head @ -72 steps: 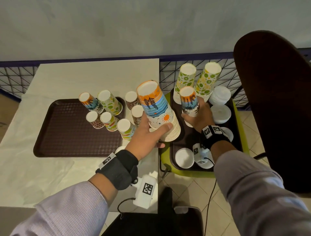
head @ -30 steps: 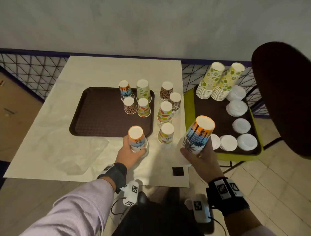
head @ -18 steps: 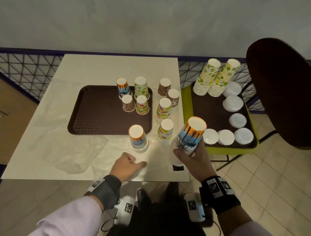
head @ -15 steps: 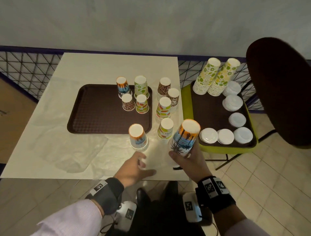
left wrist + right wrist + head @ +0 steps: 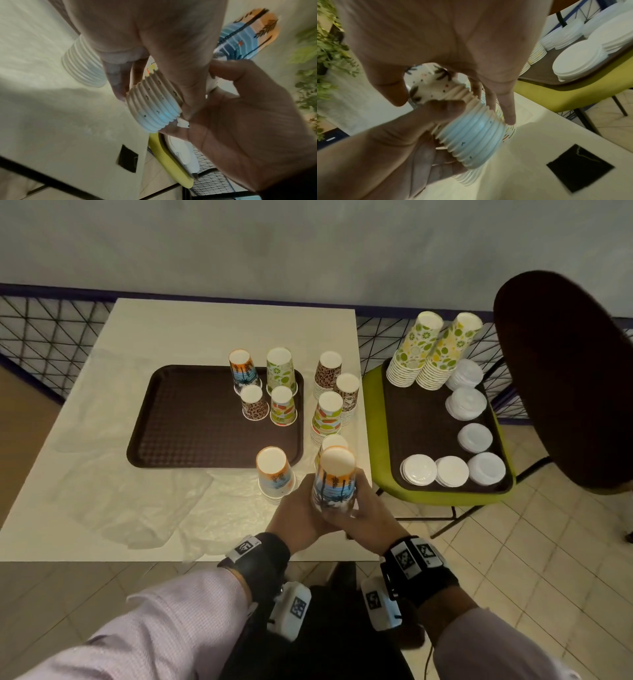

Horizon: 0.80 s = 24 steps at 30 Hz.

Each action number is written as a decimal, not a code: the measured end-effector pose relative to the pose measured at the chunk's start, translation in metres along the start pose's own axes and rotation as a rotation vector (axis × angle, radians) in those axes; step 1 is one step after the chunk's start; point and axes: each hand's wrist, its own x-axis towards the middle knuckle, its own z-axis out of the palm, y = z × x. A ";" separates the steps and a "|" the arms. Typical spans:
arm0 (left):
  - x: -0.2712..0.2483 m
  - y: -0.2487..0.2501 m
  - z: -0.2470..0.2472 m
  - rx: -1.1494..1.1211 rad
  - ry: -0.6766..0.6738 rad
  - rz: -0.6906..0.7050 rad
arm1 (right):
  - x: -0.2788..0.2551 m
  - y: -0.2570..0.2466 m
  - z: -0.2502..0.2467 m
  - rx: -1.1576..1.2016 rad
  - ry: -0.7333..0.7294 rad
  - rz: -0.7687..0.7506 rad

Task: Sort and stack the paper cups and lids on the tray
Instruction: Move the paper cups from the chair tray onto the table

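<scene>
Both my hands, left hand [image 5: 301, 517] and right hand [image 5: 368, 518], grip the palm-print cup stack [image 5: 334, 486]; next, I judge, separating cups.

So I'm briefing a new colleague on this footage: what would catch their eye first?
First, the stack of upside-down palm-print paper cups gripped by both the left hand and right hand over the white table's near edge. Next, small patterned cup stacks clustered at the brown tray's right end. Then white lid piles on the tray on the green chair.
</scene>
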 end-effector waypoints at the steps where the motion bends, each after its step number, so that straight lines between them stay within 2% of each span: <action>1: 0.000 -0.001 0.002 -0.024 0.003 -0.009 | 0.001 0.002 -0.002 -0.026 -0.027 0.014; 4: 0.002 -0.013 0.010 -0.072 0.042 -0.006 | 0.004 0.010 -0.004 -0.116 -0.049 0.075; 7: 0.003 -0.017 0.017 0.000 0.087 0.017 | 0.007 0.017 -0.003 -0.205 -0.038 0.101; 18: 0.010 -0.034 0.030 -0.004 0.129 -0.038 | 0.017 0.026 0.003 -0.226 -0.086 0.194; 22: 0.009 -0.042 0.032 0.064 0.112 -0.109 | 0.015 0.031 -0.005 -0.253 -0.086 0.220; 24: 0.007 -0.046 0.029 0.110 0.106 -0.219 | 0.013 0.034 -0.013 -0.253 -0.069 0.225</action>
